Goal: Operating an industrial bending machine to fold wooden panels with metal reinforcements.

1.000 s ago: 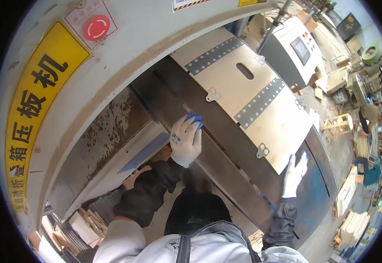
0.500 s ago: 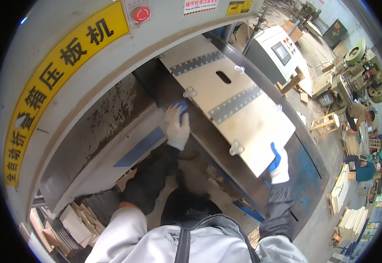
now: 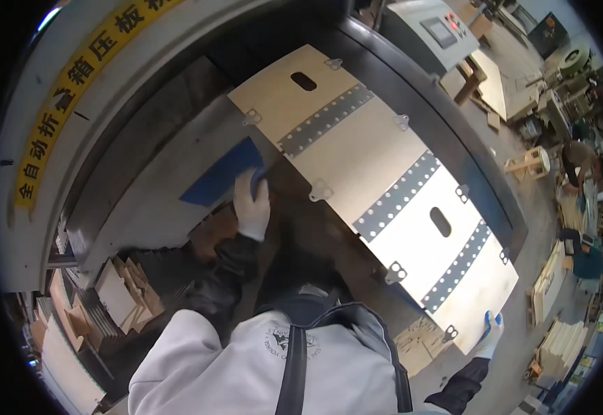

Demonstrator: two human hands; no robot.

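Note:
My left hand (image 3: 251, 200), in a white glove with blue palm, is open with loosely bent fingers beside a blue strip (image 3: 211, 176) on the machine's pale lower face. My right hand (image 3: 489, 335), gloved alike, grips the lower right end of a long pale wooden panel (image 3: 377, 166). The panel lies diagonally, its left long side just beyond my left hand. It has several dark perforated hinge strips (image 3: 395, 194), two oval slots and small metal fittings along both long sides. A dark metal bed (image 3: 442, 128) shows under and behind it.
The machine frame (image 3: 52, 207) with a yellow label arches at left. A control box (image 3: 429, 31) stands at top right. Stacked boards (image 3: 125, 297) lie lower left, more panels (image 3: 554, 349) lower right. A wooden stool (image 3: 526, 163) and two people (image 3: 578, 162) (image 3: 581, 256) are at right, among machinery.
The panel has slid toward the lower right with my right hand on it, showing more of its length. My left hand has shifted left, away from the panel's edge. The view has tilted.

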